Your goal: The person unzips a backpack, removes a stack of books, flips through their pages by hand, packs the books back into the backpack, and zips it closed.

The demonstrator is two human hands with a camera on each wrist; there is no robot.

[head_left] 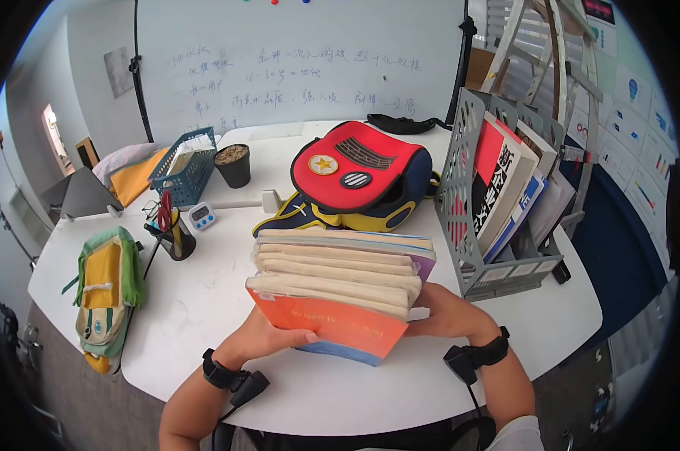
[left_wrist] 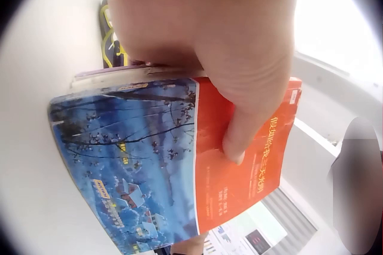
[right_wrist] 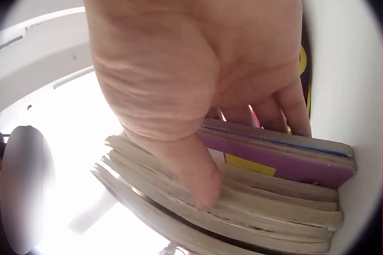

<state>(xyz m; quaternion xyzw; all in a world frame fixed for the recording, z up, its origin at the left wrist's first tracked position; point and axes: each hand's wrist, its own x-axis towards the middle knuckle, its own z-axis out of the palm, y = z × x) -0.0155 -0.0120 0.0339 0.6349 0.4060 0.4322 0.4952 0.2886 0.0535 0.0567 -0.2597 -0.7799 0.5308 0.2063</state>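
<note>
Stack of books [head_left: 340, 289]: several soft-cover volumes with worn, yellowed page edges, held tilted just above the white desk [head_left: 205, 301] in front of the person, the orange-and-blue cover [left_wrist: 179, 165] facing down and toward the wearer.

Handling, as a judgement: the stack looks heavy for its bulk. Each book is flexible, and the loose volumes could slide on one another or fan out if tilted further. Glossy covers may be slippery. Best held from both ends with support under the bottom cover, as here.

Grips: the left hand [head_left: 268, 334] clasps the near left corner, thumb pressed on the orange cover, fingers curled round the edge. The right hand [head_left: 449, 312] clamps the right side, thumb [right_wrist: 191, 171] on the page edges, fingers over the purple-edged book [right_wrist: 281, 159].

Surroundings: a red backpack [head_left: 359, 173] lies just behind the stack; a grey file rack [head_left: 483, 203] with upright books stands to the right; a pen cup [head_left: 173, 233], a small timer [head_left: 202, 216], a blue basket [head_left: 184, 167] and a green-and-yellow pouch [head_left: 107, 293] lie to the left.

Not determinable: the exact book count, the titles, the right fingertips behind the stack, and whether the stack's lower edge touches the desk. Both wrist views are largely blocked by the hands.
</note>
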